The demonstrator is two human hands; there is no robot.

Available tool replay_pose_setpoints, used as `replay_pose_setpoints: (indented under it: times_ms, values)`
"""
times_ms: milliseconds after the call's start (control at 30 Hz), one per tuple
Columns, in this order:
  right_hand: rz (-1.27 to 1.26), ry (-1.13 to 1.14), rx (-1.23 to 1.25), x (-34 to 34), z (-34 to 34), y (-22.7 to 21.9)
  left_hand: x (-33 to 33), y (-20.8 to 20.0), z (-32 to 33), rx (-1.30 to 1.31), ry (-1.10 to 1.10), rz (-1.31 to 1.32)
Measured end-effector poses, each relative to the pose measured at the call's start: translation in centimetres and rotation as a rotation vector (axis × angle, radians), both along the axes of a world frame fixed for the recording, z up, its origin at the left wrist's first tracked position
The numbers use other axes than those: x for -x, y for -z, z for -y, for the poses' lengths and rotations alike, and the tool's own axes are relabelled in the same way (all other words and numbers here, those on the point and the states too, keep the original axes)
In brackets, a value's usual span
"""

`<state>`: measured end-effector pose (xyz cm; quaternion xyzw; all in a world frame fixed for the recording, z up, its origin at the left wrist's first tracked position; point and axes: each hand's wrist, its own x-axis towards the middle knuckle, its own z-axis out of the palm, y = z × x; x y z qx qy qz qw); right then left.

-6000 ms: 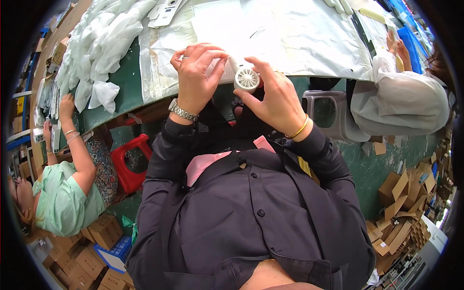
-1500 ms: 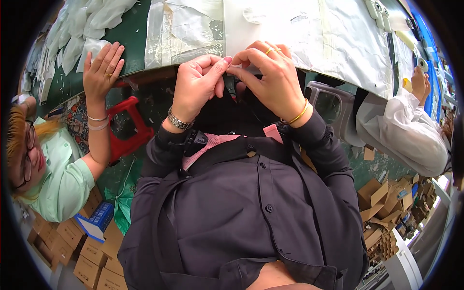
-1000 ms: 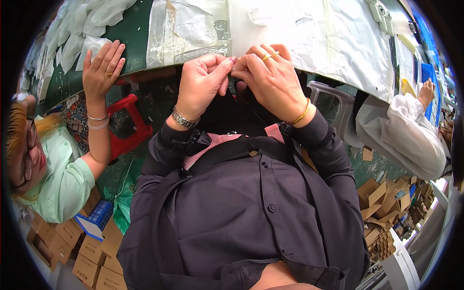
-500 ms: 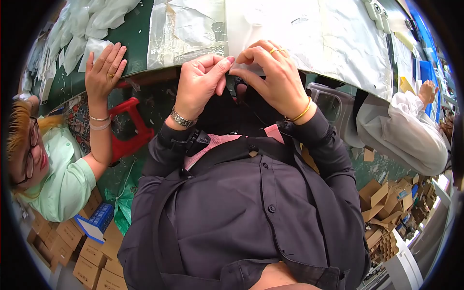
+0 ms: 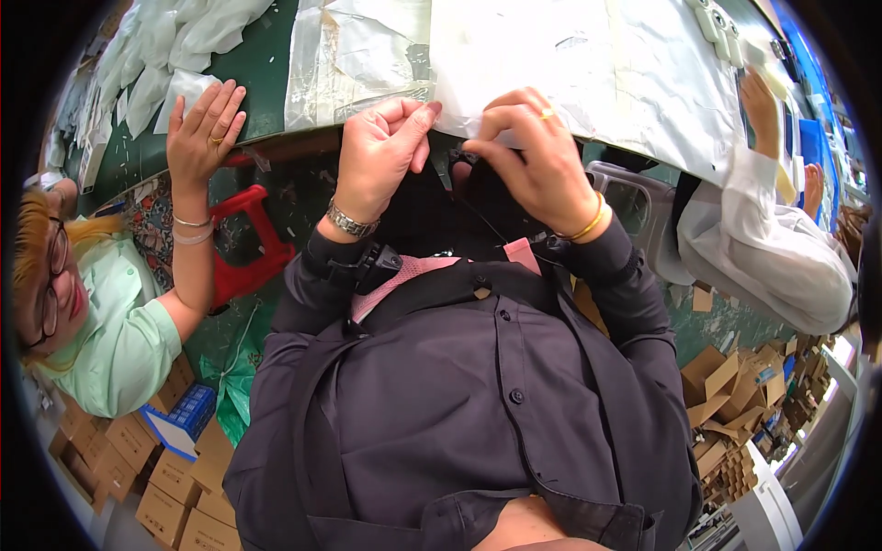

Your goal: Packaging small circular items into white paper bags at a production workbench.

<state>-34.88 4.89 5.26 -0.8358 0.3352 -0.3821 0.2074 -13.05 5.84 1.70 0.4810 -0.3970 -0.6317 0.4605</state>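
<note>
Just off the near edge of the work table, my left hand (image 5: 378,158) is closed, thumb and forefinger pinched together. Whatever lies in that pinch, if anything, is too small or too clear to make out. To its right my right hand (image 5: 540,165) is also closed, its thumb tip against the curled forefinger, and what it may hold cannot be made out. A narrow gap parts the two sets of fingertips. Just beyond them lies a white sheet (image 5: 514,60) on the table, next to a clear, taped plastic covering (image 5: 358,69).
Crumpled white plastic bags (image 5: 175,46) lie on the green tabletop (image 5: 260,83) at the left. A co-worker's hand (image 5: 204,124) rests there, above a red stool (image 5: 253,234). Another person in a white sleeve (image 5: 781,243) sits at the right. Cardboard boxes (image 5: 170,496) are stacked on the floor.
My right hand has moved slightly right, widening the gap between my fingertips; my left hand has hardly moved. The co-worker at the right has raised an arm over the table.
</note>
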Motion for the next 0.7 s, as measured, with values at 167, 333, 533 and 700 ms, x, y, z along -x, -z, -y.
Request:
replay_pose_setpoints:
  times_ms: [167,333,533,700]
  values:
    - [0.684,0.036,-0.475,3.3,-2.0,-0.3,-0.9,-0.8,-0.2,-0.031,0.081,0.012]
    - [0.772,0.289,-0.358,9.4,-3.3,-0.4,-2.5,-0.7,-0.6,-0.048,0.094,0.064]
    - [-0.127,0.575,0.034,11.4,-4.3,0.4,-5.5,-0.7,-1.5,-0.122,0.199,0.191]
    - [-0.177,0.519,0.144,8.5,-4.2,1.8,-6.3,-0.1,-2.6,0.549,-0.227,0.833]
